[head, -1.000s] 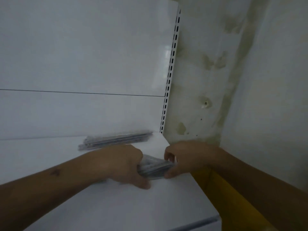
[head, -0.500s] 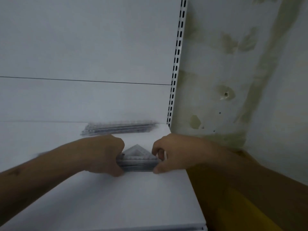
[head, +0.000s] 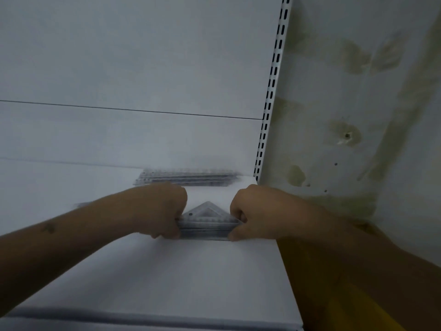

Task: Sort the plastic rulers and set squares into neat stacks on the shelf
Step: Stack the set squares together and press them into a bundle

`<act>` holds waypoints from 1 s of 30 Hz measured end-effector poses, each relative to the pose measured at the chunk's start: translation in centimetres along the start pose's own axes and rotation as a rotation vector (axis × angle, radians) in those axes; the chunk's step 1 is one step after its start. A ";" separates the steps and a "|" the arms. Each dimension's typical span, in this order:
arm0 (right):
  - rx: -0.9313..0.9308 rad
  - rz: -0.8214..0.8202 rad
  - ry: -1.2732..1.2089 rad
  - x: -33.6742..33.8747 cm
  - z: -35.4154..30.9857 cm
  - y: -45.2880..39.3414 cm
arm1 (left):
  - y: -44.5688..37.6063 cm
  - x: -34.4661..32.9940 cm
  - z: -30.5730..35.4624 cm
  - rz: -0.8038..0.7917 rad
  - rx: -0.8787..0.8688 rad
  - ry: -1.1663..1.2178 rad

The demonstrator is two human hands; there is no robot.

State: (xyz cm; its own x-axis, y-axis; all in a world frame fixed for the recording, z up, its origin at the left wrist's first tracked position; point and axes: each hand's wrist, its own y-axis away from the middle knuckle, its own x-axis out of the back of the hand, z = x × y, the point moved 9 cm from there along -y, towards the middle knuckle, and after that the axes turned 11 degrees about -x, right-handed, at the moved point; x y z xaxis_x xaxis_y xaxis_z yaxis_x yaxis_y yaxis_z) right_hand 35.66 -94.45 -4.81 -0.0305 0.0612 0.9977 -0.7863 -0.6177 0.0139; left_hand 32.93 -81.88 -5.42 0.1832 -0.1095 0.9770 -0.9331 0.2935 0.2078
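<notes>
I see the stack of set squares (head: 207, 219) lying flat on the white shelf (head: 167, 271), its long edge running left to right between my two hands and nearest to me, its apex pointing away toward the back panel (head: 143, 68). My left hand (head: 164, 211) grips the stack's left end with fingers curled round it, and my right hand (head: 253, 211) grips the right end the same way, thumb low at the near edge. The clear plastic triangles sit one on another; how many I cannot tell.

Just beyond my knuckles, against the foot of the back panel, lies a stack of rulers (head: 188, 178), long axis also left to right, apart from the set squares. It is blurred, so I cannot read its markings.

Right of my right fingers the shelf ends at a slotted upright (head: 272, 91). Past that stands a stained wall (head: 346, 103) with greenish patches and a small hole. Below my right forearm shows something yellow (head: 334, 295), which I cannot identify.
</notes>
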 end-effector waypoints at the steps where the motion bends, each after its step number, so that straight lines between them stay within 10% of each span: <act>1: 0.005 0.006 0.001 0.1 -0.2 0.0 | -0.1 0.0 0.3 -0.005 0.001 -0.011; 12: -0.010 -0.109 -0.052 0.5 0.7 0.6 | 0.5 0.8 0.2 -0.010 0.005 -0.008; 21: -0.422 -0.080 -0.575 -0.4 10.6 -8.1 | 2.5 3.7 -15.3 0.210 0.222 0.519; 30: -0.499 -0.021 -0.512 -2.0 8.1 -12.9 | -6.4 -1.0 -17.1 0.052 0.071 0.456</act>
State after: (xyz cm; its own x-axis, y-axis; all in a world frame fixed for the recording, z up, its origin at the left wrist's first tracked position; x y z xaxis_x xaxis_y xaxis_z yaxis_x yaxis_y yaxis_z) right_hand 50.87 -92.97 -6.44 0.1852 -0.3817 0.9055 -0.9757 -0.1810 0.1233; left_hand 43.97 -67.44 -6.89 0.2384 0.3375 0.9106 -0.9605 0.2204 0.1698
